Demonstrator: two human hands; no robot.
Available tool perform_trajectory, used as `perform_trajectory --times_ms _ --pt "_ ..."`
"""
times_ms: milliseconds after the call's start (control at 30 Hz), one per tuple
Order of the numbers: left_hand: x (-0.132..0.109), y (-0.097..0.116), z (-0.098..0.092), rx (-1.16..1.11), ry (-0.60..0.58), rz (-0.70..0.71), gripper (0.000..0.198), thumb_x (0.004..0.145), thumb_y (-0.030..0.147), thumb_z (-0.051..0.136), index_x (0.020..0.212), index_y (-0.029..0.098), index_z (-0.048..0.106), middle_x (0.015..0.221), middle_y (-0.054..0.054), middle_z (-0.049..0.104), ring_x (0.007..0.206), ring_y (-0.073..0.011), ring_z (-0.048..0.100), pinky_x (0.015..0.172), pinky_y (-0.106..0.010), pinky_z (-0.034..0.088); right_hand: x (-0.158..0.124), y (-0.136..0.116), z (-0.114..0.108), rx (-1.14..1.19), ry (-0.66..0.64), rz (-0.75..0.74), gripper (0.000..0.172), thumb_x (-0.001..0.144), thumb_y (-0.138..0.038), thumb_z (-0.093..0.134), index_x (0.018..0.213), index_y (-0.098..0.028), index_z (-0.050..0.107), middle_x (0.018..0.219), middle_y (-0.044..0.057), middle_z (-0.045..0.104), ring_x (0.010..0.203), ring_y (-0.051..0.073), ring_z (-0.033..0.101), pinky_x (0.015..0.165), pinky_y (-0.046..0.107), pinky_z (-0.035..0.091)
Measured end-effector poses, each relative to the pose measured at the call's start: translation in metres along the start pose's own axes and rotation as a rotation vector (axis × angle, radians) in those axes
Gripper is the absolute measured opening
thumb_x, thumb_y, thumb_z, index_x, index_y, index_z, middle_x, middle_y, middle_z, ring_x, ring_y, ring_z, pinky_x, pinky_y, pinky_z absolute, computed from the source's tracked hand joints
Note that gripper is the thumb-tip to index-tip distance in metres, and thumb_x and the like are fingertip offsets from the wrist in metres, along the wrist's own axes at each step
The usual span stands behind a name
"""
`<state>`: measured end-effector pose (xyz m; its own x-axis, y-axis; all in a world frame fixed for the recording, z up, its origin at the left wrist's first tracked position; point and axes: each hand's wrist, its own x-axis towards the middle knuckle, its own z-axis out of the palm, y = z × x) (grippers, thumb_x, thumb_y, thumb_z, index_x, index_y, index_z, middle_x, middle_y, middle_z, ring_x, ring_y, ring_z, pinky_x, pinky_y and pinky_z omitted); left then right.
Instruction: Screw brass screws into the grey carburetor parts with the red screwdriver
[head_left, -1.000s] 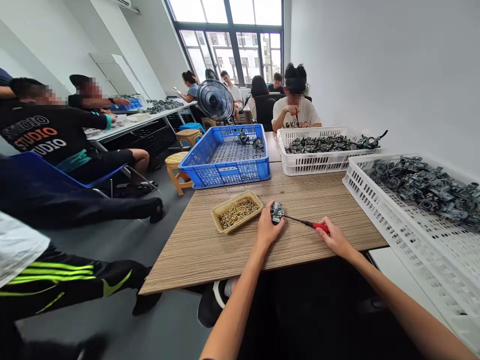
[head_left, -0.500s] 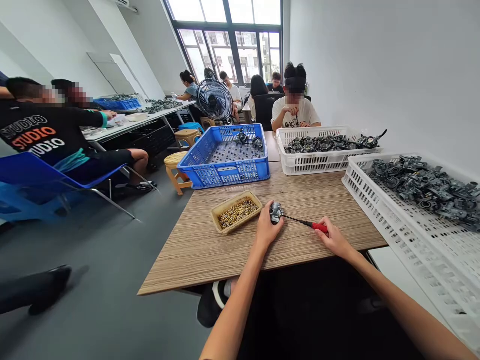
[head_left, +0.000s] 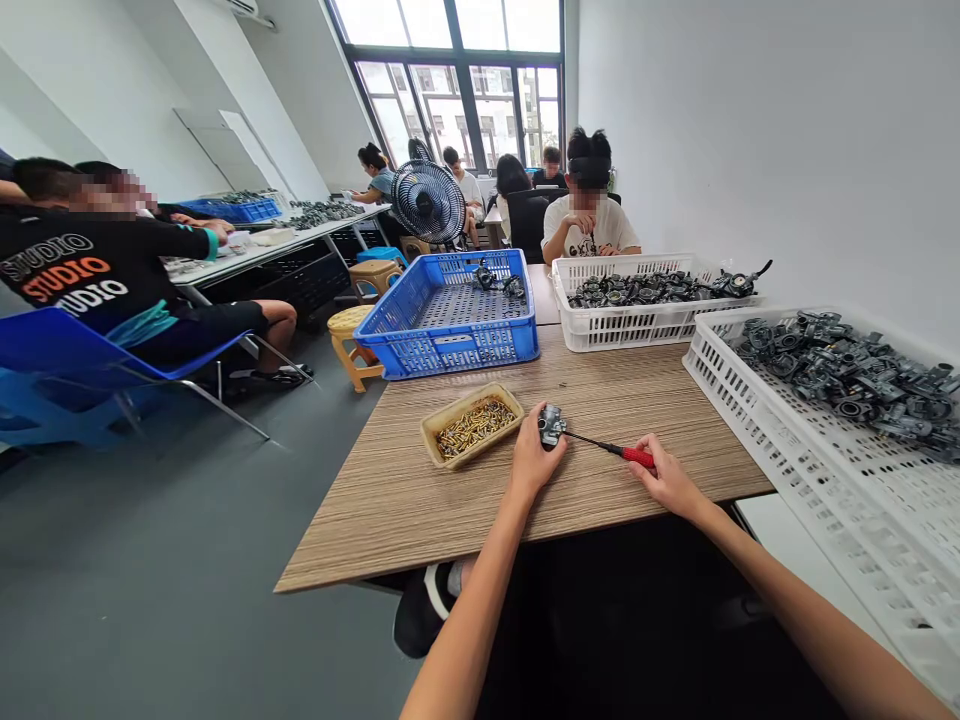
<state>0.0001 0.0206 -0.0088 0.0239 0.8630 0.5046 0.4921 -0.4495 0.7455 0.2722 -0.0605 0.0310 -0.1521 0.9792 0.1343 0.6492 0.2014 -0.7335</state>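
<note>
On woodgrain laminate (head_left: pixel 405 510), left grip (head_left: pixel 534 460) clamps cast carburetor (head_left: pixel 551 426); right grip (head_left: pixel 667 482) pinches red screwdriver (head_left: pixel 637 457).

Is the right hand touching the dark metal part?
Apart. The head view shows the right hand on the red screwdriver handle, with tabletop between it and the metal part; the screwdriver's shaft spans that gap.

Grey metal carburetor (head_left: pixel 552 426), small, gripped from the near side by left hand (head_left: pixel 534 460), red-handled screwdriver (head_left: pixel 638 457), steel shaft angled far and left, tip at carburetor, handle pinched in right hand (head_left: pixel 669 482)
</note>
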Motion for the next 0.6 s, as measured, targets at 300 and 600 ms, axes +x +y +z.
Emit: perform_trajectory --times_ms 300,600 --pt "-0.001 -0.0007 0.0001 0.0 -0.009 -0.014 0.067 0.087 0.024 0.07 0.15 0.02 0.047 0.135 -0.015 0.066 0.129 -0.029 0.063 0.115 -0.047 0.05 0.0007 -0.0011 -0.0001 -0.004 -0.024 -0.003 0.028 0.1 -0.055 0.047 0.103 -0.027 0.047 0.072 -0.003 0.059 0.06 0.02 0.055 0.063 0.031 0.041" --pt "-0.0004 -0.0023 0.0015 0.006 0.008 -0.009 0.066 0.087 0.025 0.069 0.149 0.021 0.048 0.134 -0.014 0.067 0.128 -0.0285 0.064 0.114 -0.047 0.051 -0.0001 0.0012 0.0006 0.007 -0.022 -0.002 0.024 0.097 -0.048 0.051 0.107 -0.027 0.044 0.08 -0.001 0.064 0.066 0.021 0.062 0.066 0.033 0.046"
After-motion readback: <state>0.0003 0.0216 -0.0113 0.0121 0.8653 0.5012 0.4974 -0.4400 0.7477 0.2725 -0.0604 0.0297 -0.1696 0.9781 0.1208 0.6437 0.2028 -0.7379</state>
